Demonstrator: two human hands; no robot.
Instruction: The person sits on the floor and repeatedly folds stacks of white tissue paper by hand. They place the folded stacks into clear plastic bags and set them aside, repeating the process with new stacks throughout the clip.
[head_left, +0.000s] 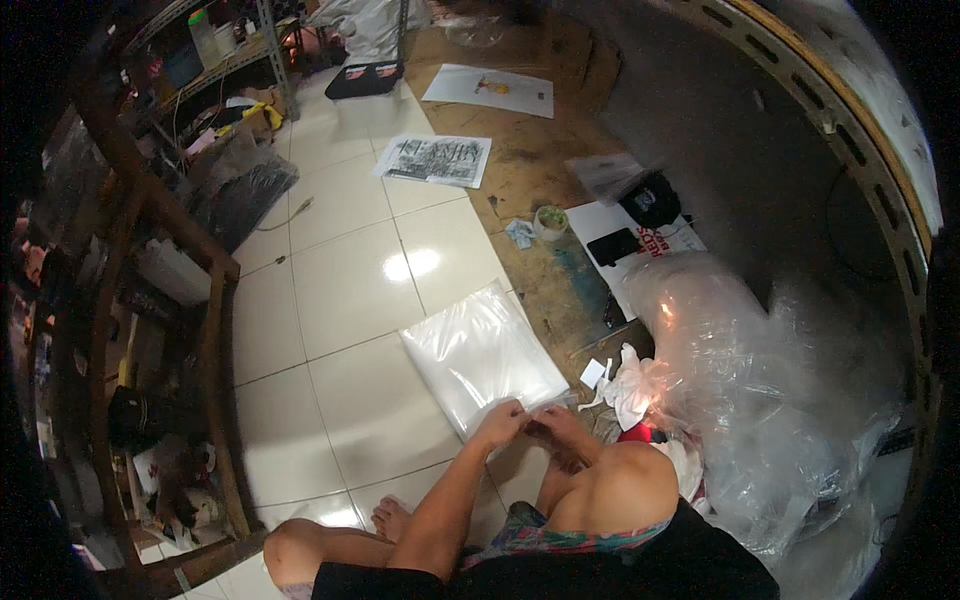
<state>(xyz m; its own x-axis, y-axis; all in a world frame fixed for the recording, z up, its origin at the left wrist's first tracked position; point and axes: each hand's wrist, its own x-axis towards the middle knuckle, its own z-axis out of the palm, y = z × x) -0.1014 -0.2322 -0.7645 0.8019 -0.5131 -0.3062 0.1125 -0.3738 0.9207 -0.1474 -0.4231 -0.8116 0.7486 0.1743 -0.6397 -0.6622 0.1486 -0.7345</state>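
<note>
A stack of clear plastic sheets or bags lies flat on the tiled floor in front of me, glossy and slightly askew. At its near right corner my left hand is closed, with the fingertips pinching the plastic edge. Right beside it, my right hand is closed too, its fingers on the same edge. The two hands almost touch. My right fingers are partly hidden, and how many layers they pinch cannot be made out.
To the right bulges a big clear plastic bundle, with a crumpled white cloth beside it. Ahead lie printed sheets, a small cup and a black phone. A wooden rack stands left; a metal shelf is farther back.
</note>
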